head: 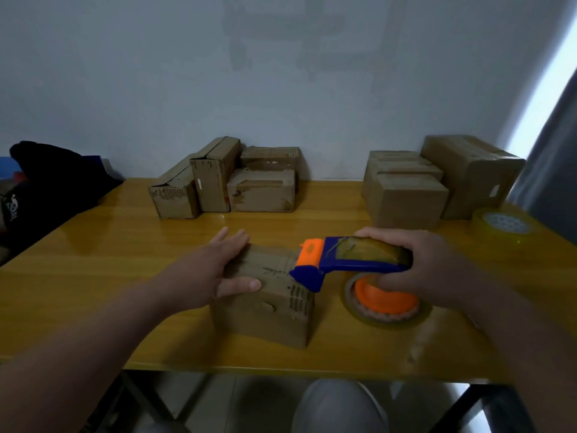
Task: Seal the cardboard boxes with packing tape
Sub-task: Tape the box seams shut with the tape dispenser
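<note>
Mid frame | left hand (218,267) flat on box (265,304), fingers together | right hand (431,270) gripping tape gun (352,257) | risk: box sliding, crooked tape

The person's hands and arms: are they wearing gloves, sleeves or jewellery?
No. The left hand and right hand are bare, without gloves, and both forearms show no sleeves. No watch, ring or bracelet is visible.

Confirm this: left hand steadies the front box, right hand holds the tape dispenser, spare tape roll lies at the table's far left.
No: the head view shows the spare tape roll far right on the table. The left hand steadies the front box and the right hand holds the tape dispenser.
</note>
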### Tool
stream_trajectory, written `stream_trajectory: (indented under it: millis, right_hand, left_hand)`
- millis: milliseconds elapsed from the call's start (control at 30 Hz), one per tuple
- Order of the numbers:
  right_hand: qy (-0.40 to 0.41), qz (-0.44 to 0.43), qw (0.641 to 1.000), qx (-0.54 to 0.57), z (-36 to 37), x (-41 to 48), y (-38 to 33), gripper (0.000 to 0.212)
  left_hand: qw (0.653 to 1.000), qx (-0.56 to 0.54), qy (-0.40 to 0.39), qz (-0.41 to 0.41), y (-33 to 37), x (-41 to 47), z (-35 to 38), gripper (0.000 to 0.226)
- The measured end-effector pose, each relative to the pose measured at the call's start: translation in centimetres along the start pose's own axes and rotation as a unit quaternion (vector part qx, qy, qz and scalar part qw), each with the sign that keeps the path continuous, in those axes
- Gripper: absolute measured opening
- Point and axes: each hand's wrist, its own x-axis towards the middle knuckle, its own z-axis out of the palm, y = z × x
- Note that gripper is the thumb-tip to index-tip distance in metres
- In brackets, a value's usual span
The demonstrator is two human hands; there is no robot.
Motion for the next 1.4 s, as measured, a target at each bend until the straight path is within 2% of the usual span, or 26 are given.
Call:
stream_trajectory:
  millis: [133,267,367,500,733,900,1067,1400]
  right_hand:
    - [0.034,-0.01,0.999,0.016,2.2,0.5,-0.3,0.066]
    - [0.058,-0.005,0.998,0.029,3.7,1.0,-0.1,0.067]
    - [0.061,0.001,0.997,0.036,3.9,0.9,0.4,0.068]
    - [0.063,0.005,0.997,0.035,4.2,0.8,0.6,0.07]
    - [0.074,-0.002,0.995,0.067,4.6,0.6,0.7,0.07]
    - [0.094,-0.003,0.992,0.082,5.2,0.2,0.8,0.069]
    - [0.069,-0.001,0.992,0.107,4.9,-0.3,1.1,0.074]
    - [0.014,0.023,1.0,-0.007,0.6,-3.7,3.5,0.076]
  left_hand:
    - [0.996,0.081,-0.003,-0.038,-1.7,0.0,-0.8,0.104]
    - [0.986,0.158,-0.021,-0.039,-2.1,-0.3,-0.8,0.093]
    - [0.978,0.206,-0.01,-0.035,-1.0,-0.3,-0.2,0.094]
    - [0.981,0.191,-0.035,-0.018,1.6,-0.2,0.2,0.107]
    - [0.983,0.181,-0.024,0.019,4.3,0.1,1.1,0.11]
    - [0.982,0.181,0.027,0.035,4.6,0.4,2.2,0.101]
    - [0.982,0.186,0.014,0.034,4.6,0.3,1.9,0.098]
    - [0.981,0.192,-0.01,0.006,5.2,0.1,1.5,0.089]
